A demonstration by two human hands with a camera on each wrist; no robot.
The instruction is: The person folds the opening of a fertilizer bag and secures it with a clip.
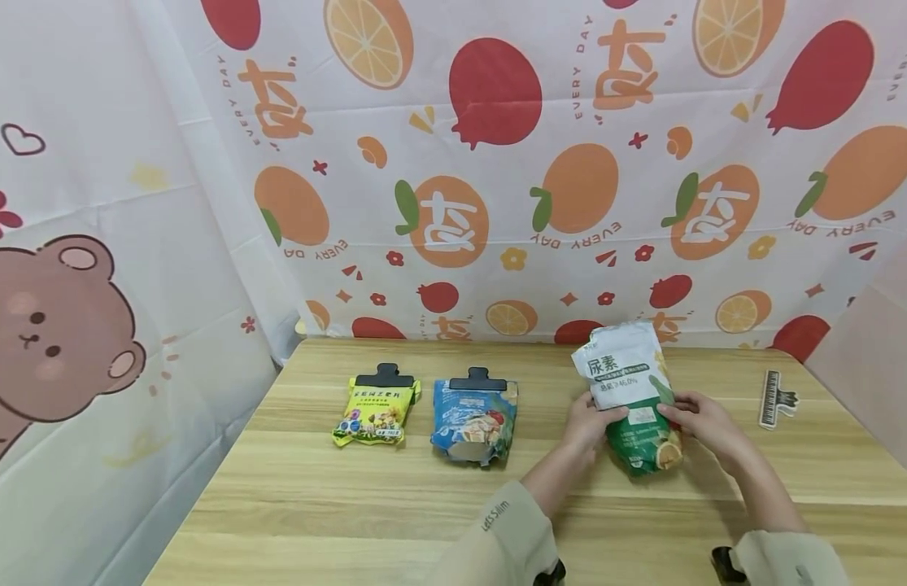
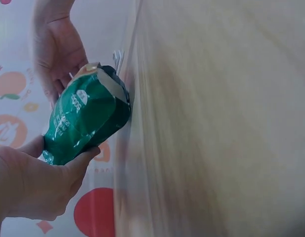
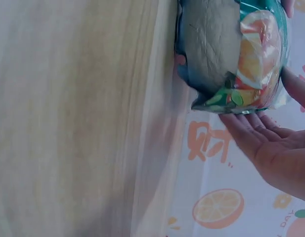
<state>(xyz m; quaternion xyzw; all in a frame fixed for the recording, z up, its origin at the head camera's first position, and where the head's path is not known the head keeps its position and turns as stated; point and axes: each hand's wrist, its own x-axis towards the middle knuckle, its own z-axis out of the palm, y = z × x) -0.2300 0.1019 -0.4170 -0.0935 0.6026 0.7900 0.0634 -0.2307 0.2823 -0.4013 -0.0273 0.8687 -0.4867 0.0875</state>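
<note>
A white-and-green fertilizer bag (image 1: 632,399) with a printed orange stands tilted at the right half of the table, its white top part reaching up and back. My left hand (image 1: 586,425) grips its left side, thumb across the front; the left wrist view shows this hand (image 2: 38,182) pinching the green bag (image 2: 83,113). From the right side my right hand (image 1: 705,423) holds the bag, thumb on the front. In the right wrist view the fingers of the right hand (image 3: 276,153) lie along the bag's side (image 3: 261,54), near its flat bottom.
A yellow bag (image 1: 376,415) with a black clip (image 1: 385,375) and a blue bag (image 1: 475,419) with another black clip (image 1: 478,379) lie to the left. At the far right of the wooden table (image 1: 336,513) is a loose clip (image 1: 772,400). A fruit-print cloth (image 1: 512,220) hangs behind.
</note>
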